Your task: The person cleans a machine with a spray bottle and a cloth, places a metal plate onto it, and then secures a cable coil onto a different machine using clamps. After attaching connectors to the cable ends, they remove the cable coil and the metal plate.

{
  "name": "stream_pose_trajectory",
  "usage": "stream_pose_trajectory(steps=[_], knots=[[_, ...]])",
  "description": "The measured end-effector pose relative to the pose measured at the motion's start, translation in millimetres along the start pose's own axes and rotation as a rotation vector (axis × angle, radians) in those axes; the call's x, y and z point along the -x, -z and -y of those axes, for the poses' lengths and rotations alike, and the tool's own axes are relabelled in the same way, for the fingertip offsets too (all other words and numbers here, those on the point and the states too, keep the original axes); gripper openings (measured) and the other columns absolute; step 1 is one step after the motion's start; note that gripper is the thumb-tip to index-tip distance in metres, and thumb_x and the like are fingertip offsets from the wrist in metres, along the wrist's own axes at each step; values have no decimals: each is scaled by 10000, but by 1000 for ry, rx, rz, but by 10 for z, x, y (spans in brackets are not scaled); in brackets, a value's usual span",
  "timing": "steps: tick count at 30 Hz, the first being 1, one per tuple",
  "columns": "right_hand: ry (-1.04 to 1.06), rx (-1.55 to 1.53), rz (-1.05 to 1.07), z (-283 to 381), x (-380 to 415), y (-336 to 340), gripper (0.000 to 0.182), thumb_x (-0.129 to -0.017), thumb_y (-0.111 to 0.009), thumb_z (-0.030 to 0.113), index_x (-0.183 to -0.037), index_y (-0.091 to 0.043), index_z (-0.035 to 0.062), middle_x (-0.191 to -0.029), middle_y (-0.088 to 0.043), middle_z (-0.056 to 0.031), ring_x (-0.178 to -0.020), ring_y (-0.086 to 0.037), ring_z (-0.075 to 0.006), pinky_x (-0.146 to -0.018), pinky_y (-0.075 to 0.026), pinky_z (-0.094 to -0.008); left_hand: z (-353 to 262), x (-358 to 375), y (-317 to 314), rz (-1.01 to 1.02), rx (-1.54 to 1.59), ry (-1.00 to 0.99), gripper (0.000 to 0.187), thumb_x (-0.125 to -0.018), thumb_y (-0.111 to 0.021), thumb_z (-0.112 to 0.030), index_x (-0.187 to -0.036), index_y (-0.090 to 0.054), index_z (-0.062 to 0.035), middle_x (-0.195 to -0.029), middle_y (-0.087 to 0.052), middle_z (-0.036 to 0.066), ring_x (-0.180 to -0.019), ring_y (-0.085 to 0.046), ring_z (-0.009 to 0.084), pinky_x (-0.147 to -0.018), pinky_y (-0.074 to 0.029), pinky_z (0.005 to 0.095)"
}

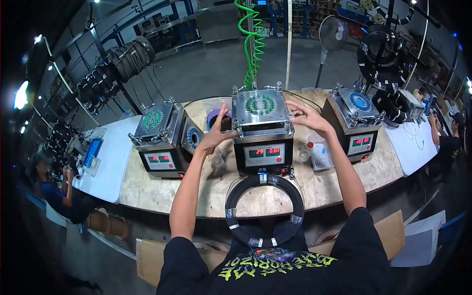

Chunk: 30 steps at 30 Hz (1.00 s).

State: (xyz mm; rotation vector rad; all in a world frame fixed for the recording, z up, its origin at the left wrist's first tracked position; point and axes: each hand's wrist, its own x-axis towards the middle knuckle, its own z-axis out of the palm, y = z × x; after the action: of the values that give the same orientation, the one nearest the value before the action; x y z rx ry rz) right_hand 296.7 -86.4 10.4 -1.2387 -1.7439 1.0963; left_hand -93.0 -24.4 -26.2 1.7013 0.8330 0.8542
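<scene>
In the middle of the wooden bench stands a machine (pixel 264 154) with a red digital display, topped by a metal plate (pixel 245 115) that carries a ring of green pieces (pixel 260 104). My left hand (pixel 216 132) is at the plate's left edge, fingers apart, thumb near the front left corner post. At the right edge, my right hand (pixel 307 119) has its fingers spread beside the front right corner post. Neither hand shows anything held. A coil of black cable (pixel 231 202) with clear and white tape lies in front of the machine, over the bench's front edge.
Similar machines stand left (pixel 160 161) and right (pixel 360 142). A clear cup (pixel 218 160), a bottle (pixel 306 151) and a clear bag (pixel 322 155) flank the middle machine. A green coiled hose (pixel 251 44) hangs behind it. Other people (pixel 64 191) work at both sides.
</scene>
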Motion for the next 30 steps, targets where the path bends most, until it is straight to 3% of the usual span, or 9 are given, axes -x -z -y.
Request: stream_pose_trajectory(steps=[5,8,11,17,20,23,24,28,30], knots=[[242,309,-258,-26,-1,-341,762,-832,-852,384,-1509,-538,233,-1498,-465,-213,-1402,-451,-372,-1136,-409,-467,-40,-85,-292,-286,-382,-260,1208,-755,-896,-333,-1676,-123,-217,-1691,-193,159,-1550,-232,366,-1249,-253,482],[351,487,-433,12,-128,-520,690,-837,-854,297,-1459,-567,210,-1507,-424,-239,-1432,-407,-425,-1170,-376,-464,-335,-130,-318,-288,-533,-420,1191,-715,-910,-350,-1653,-199,-165,-1656,-273,151,-1521,-264,363,-1247,-248,466],[343,639,-413,208,-161,-457,612,-878,-814,322,-1439,-589,222,-1483,-441,-246,-1417,-418,-416,-1154,-388,-483,-581,-243,-282,-253,-705,-445,1072,-737,-857,-215,-1638,-275,-209,-1573,-411,161,-1412,-375,393,-1212,-301,461],[123,803,-364,98,-1019,-205,462,-1001,-643,388,-1435,-603,234,-1462,-473,-215,-1381,-441,-408,-1135,-406,-509,-481,-1033,-99,-149,-765,-266,883,-842,-714,-231,-1622,-303,-187,-1366,-625,120,-1166,-486,356,-1046,-398,490],[-89,886,-324,190,-1324,-200,442,-1014,-617,370,-1431,-601,224,-1428,-500,-204,-1378,-449,-399,-1128,-410,-506,-359,-1327,-113,-130,-1047,-158,810,-878,-641,-262,-1615,-316,-188,-1297,-658,121,-1180,-503,371,-994,-397,526],[-192,848,-296,140,-1495,-281,439,-1021,-587,364,-1439,-584,233,-1429,-480,-175,-1338,-491,-411,-1082,-441,-594,-271,-1460,-131,-176,-1158,-138,766,-902,-617,-247,-1608,-328,-181,-1267,-683,104,-1204,-518,368,-978,-396,560],[-72,821,-322,-472,-1929,-171,438,-1023,-581,382,-1438,-585,239,-1418,-476,-189,-1284,-526,-421,-1061,-457,-594,-235,-1489,-141,-203,-1163,-151,757,-907,-616,-248,-1605,-332,-178,-1267,-686,101,-1201,-523,365,-973,-398,562],[17,722,-344,-375,-1673,-201,450,-1045,-558,363,-1450,-572,167,-1368,-522,-282,-1385,-442,-427,-1112,-396,-497,-323,-1414,-120,-167,-1062,-23,718,-925,-545,-191,-1611,-336,-179,-1375,-660,77,-1168,-534,353,-1003,-383,514],[155,777,-331,-540,-1652,-107,446,-1059,-548,327,-1467,-555,147,-1408,-511,-280,-1384,-454,-424,-1129,-390,-470,-68,-1437,26,-144,-862,-142,707,-930,-520,-170,-1611,-333,-155,-1406,-645,94,-1142,-559,354,-1044,-375,489]])
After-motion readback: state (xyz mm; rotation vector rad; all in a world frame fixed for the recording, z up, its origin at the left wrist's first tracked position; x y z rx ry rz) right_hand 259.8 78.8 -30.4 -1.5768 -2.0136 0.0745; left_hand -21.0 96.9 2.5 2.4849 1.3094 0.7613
